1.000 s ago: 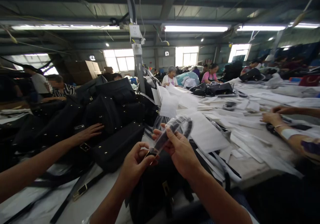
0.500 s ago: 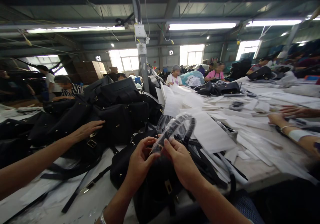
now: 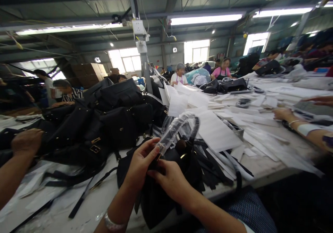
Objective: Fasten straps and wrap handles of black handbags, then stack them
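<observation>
A black handbag with gold-coloured fittings is on the table in front of me. Its arched handle is wrapped in clear plastic film. My left hand is closed, with thumb and fingers pinching the wrapped handle near its lower end. Just below and to the right, my right hand is closed on the bag at the foot of the handle. The exact part between its fingers is hidden.
A heap of black bags fills the left side. White foam sheets lie across the table. Another person's hand is at the bags on the left; a co-worker's hand is at the right. A post rises behind.
My right hand has moved down and left, from the film on the handle to the handle's base. The other person's hand at left has drawn back leftward and closed. The view has shifted slightly.
</observation>
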Motion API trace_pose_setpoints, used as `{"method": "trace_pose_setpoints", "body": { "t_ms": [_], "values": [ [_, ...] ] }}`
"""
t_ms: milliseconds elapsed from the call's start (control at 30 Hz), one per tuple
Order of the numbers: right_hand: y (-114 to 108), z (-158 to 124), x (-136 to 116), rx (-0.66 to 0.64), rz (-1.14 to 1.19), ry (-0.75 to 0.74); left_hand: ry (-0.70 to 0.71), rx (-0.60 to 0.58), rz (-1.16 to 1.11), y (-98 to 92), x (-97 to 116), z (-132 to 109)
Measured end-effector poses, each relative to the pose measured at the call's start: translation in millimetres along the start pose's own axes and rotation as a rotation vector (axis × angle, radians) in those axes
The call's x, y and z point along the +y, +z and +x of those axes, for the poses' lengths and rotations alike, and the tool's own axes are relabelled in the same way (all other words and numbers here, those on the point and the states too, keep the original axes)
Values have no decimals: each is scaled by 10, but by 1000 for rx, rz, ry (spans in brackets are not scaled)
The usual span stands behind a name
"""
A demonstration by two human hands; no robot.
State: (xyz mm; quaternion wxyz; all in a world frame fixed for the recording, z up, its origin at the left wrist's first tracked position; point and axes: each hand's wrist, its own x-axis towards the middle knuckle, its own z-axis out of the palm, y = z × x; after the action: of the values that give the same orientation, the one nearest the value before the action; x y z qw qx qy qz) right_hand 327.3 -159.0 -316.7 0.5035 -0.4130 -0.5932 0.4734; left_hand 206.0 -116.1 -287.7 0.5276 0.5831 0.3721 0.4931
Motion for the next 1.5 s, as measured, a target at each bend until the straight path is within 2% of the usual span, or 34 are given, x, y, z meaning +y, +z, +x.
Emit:
{"method": "trace_pose_setpoints", "body": {
  "t_ms": [167,333,400,500,600,733,833,933,1000,1067,1133,1233,1367,1433,1500],
  "values": [
    [-24,75,50,57,66,28,-20,-26,128,-169,-38,-97],
    [-80,93,144,39,95,56,-13,-3,277,-343,-95,-200],
    [-135,103,158,56,82,59,16,64,325,-423,-136,-268],
    [-218,122,167,75,76,77,60,229,385,-504,-271,-434],
    [-256,144,194,83,74,108,65,310,434,-474,-461,-641],
    [-279,116,199,51,9,98,32,287,471,-358,-600,-828],
    [-322,-6,61,41,-303,-2,19,353,479,-366,-519,-866],
    [-339,-140,-201,65,-594,-294,-12,315,389,-422,-285,-864],
    [-313,-157,-375,-61,-631,-517,2,219,338,-431,-82,-851],
    [-284,-94,-491,-254,-635,-639,36,138,324,-421,111,-832],
    [-296,16,-532,-354,-670,-655,60,91,345,-431,246,-817],
    [-416,163,-502,-328,-702,-585,45,89,480,-537,304,-832],
    [-552,202,-527,-297,-686,-480,31,258,637,-672,281,-883],
    [-533,176,-632,-355,-688,-461,61,318,585,-622,312,-870],
    [-492,156,-773,-444,-633,-418,109,297,467,-497,349,-813]
  ]
}}
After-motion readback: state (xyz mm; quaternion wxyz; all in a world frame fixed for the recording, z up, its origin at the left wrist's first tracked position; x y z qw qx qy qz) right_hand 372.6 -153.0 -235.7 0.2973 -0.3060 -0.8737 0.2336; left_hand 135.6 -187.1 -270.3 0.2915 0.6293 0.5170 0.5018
